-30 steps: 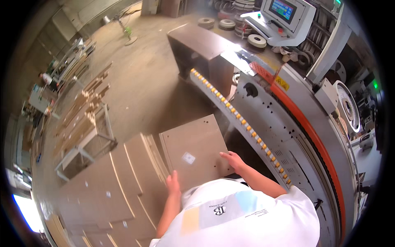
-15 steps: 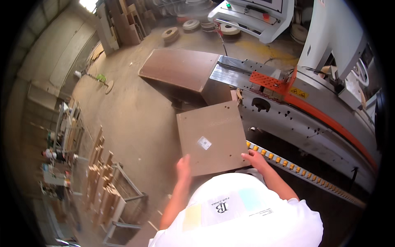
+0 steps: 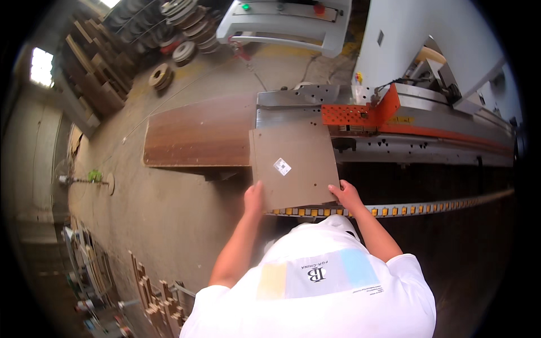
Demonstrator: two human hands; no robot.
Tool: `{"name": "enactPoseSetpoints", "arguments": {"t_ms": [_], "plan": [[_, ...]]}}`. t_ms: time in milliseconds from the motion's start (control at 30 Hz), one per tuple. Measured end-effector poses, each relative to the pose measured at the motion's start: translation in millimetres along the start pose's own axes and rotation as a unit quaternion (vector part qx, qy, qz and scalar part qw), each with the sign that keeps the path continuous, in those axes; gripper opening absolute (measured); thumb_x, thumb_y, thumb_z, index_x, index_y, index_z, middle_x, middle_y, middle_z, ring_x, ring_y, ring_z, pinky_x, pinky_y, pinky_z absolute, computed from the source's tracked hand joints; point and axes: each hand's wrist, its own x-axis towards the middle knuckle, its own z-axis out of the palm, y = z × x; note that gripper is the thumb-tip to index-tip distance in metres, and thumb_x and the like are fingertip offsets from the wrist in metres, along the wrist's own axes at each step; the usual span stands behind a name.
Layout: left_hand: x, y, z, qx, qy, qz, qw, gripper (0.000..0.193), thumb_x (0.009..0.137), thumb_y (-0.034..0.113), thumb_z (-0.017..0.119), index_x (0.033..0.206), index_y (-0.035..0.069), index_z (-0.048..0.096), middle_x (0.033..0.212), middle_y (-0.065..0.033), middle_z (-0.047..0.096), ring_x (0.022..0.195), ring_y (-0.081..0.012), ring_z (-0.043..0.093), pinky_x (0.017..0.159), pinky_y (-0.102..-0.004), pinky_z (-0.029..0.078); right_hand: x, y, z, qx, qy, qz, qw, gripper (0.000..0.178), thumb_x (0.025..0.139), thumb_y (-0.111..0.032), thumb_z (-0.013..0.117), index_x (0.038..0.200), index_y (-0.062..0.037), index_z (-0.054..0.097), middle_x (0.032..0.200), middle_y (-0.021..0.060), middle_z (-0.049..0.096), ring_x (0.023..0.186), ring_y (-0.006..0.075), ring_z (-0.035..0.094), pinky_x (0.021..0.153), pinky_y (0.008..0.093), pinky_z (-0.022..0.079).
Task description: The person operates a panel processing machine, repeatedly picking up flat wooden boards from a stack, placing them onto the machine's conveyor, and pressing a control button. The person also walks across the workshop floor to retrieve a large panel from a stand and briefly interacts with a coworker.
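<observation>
A square brown board (image 3: 296, 180) with a white label and small drilled holes is held level in front of me. My left hand (image 3: 254, 198) grips its near left corner, closed on the edge. At the near right corner my right hand (image 3: 346, 195) is closed too, thumb on top. The board's far edge reaches over the metal bed (image 3: 284, 116) of a machine, beside a reddish-brown wooden table (image 3: 200, 132). Whether the board rests on the bed, I cannot tell. The fingers beneath it are hidden.
An orange perforated guard (image 3: 345, 115) stands on the machine just right of the board's far end. A rail with yellow rollers (image 3: 394, 211) runs along the near side. A control panel (image 3: 282, 28) hangs beyond. Wood strips (image 3: 158, 304) stand at lower left.
I have turned right toward the machine, so the scene has swung round. The board has moved forward, and its far edge now overlaps the metal bed. Both hands keep their hold.
</observation>
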Motion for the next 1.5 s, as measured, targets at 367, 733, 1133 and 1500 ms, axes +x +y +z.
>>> {"name": "enactPoseSetpoints", "arguments": {"t_ms": [367, 733, 1133, 1500], "plan": [[116.9, 217.6, -10.8, 0.485, -0.238, 0.319, 0.779, 0.037, 0.092, 0.040, 0.068, 0.114, 0.011, 0.069, 0.106, -0.0178, 0.073, 0.101, -0.0382, 0.069, 0.085, -0.0482, 0.054, 2.7, 30.4, 45.7, 0.145, 0.240, 0.099, 0.955, 0.028, 0.099, -0.034, 0.067, 0.093, -0.0071, 0.065, 0.080, -0.0040, 0.059, 0.077, 0.0067, 0.055, 0.070, 0.0266, 0.047], [245.4, 607.7, 182.8, 0.431, 0.011, 0.664, 0.611, 0.049, 0.093, 0.033, 0.068, 0.135, 0.010, 0.058, 0.140, -0.0128, 0.059, 0.119, -0.0332, 0.064, 0.096, -0.0441, 0.053, 2.0, 29.6, 65.2, 0.036, 0.310, -0.029, 0.950, 0.024, 0.097, -0.024, 0.069, 0.097, 0.0000, 0.068, 0.079, -0.0037, 0.062, 0.074, 0.0048, 0.052, 0.066, 0.0261, 0.045], [286.1, 684.3, 270.1, 0.443, 0.054, 0.586, 0.676, 0.050, 0.087, 0.026, 0.059, 0.136, 0.017, 0.063, 0.169, -0.0044, 0.027, 0.138, -0.0300, 0.053, 0.104, -0.0433, 0.050, -6.2, 6.0, 65.0, 0.038, 0.330, -0.012, 0.943, 0.033, 0.092, -0.030, 0.071, 0.108, -0.0018, 0.071, 0.080, 0.0070, 0.070, 0.073, 0.0139, 0.062, 0.070, 0.0321, 0.050], [166.7, 283.9, 82.7, 0.369, -0.295, 0.429, 0.770, 0.043, 0.091, 0.019, 0.071, 0.131, 0.011, 0.057, 0.082, -0.0105, 0.069, 0.076, -0.0311, 0.069, 0.068, -0.0414, 0.054, 4.0, 16.7, 59.0, 0.120, 0.301, -0.022, 0.946, 0.029, 0.097, -0.028, 0.067, 0.083, -0.0041, 0.058, 0.070, -0.0025, 0.054, 0.069, 0.0076, 0.046, 0.063, 0.0301, 0.042]]}}
